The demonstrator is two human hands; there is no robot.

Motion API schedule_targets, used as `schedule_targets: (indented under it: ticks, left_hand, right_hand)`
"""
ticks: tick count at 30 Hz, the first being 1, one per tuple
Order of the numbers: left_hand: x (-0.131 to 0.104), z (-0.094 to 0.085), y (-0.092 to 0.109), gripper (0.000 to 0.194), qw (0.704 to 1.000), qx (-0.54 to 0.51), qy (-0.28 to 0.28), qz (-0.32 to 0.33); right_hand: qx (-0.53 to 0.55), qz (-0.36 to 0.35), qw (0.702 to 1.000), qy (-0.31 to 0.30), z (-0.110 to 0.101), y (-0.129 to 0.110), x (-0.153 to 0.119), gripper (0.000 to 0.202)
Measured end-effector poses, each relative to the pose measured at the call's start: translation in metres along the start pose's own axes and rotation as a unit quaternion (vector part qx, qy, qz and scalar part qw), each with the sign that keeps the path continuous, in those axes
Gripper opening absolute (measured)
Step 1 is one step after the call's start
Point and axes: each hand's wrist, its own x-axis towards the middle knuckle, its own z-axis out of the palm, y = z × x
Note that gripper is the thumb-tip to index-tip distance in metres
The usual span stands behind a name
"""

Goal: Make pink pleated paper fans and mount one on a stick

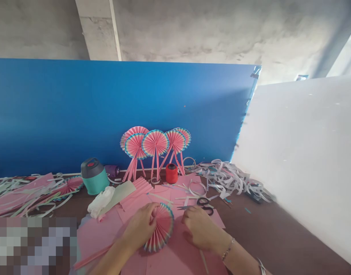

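Fingers [151, 209] pinch pleated fan [163, 229] (left hand [141, 222]) — right hand [200, 228] curled, hold unclear.

On the tabletop [255, 229], paper fans [155, 142] stand between partition [78, 107] and spool [171, 175], container [95, 183] left, strip heap [229, 176] right; before the spool is the held fan [163, 231], scissors [204, 204] to its right.

No readable text, label, brand, number or sign on any of the things in view.

A pleated pink paper fan [163, 233], rimmed with blue and white, is spread and tilted in the left grip [142, 222], over pink sheets [181, 254].
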Motion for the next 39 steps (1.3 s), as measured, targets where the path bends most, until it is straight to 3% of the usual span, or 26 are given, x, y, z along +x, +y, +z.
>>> schedule_targets:
  ticks: [4,7,8,11,13,17,19,22,23,26,30,34,39]
  left_hand:
    - [0.000,-0.004,-0.004,0.040,1.000,-0.002,-0.002,0.023]
    - [-0.004,-0.001,-0.002,0.083,0.993,0.025,-0.071,0.088]
    - [-0.006,0.001,-0.002,0.089,0.989,0.039,-0.092,0.105]
    - [-0.006,0.007,-0.003,0.067,0.984,0.073,-0.099,0.127]
    - [-0.003,0.008,-0.008,0.050,0.988,0.096,-0.050,0.111]
    - [0.001,0.004,-0.018,0.045,0.989,0.115,0.050,0.072]
    - [-0.001,0.002,-0.013,0.046,0.986,0.095,0.051,0.124]
    - [-0.005,0.002,0.004,0.062,0.973,0.054,0.030,0.223]
    - [-0.006,0.002,0.011,0.059,0.971,0.048,0.030,0.232]
    - [-0.003,-0.002,0.025,0.014,0.968,0.069,0.052,0.236]
    - [0.000,-0.014,0.022,0.025,0.954,0.155,0.101,0.235]
    - [-0.021,-0.014,0.015,0.025,0.944,0.228,0.060,0.231]
    - [-0.054,0.014,0.009,0.022,0.957,0.192,0.015,0.217]
  right_hand:
    - [-0.016,0.001,1.000,-0.023,-0.004,-0.007,-0.003,0.026]
    - [-0.043,0.003,0.999,-0.034,-0.004,-0.013,-0.002,0.023]
    - [-0.055,0.001,0.998,-0.034,-0.004,-0.015,-0.001,0.023]
    - [-0.085,-0.011,0.996,-0.031,0.001,-0.018,0.003,0.025]
    - [-0.094,-0.012,0.995,-0.031,0.003,-0.017,0.006,0.027]
    - [-0.057,0.024,0.998,-0.008,0.002,-0.014,0.007,0.028]
    - [-0.028,0.042,0.998,0.031,-0.001,-0.015,0.006,0.024]
    - [-0.006,0.042,0.995,0.089,-0.002,-0.016,0.005,0.020]
    - [-0.003,0.036,0.994,0.100,-0.001,-0.016,0.005,0.019]
    - [-0.001,0.015,0.994,0.109,0.000,-0.014,0.006,0.020]
    - [-0.017,0.031,0.994,0.104,-0.012,-0.005,0.006,0.024]
    - [-0.044,0.014,0.995,0.091,-0.016,0.003,-0.005,0.023]
    - [-0.021,-0.031,0.998,0.059,0.012,0.009,-0.032,0.025]
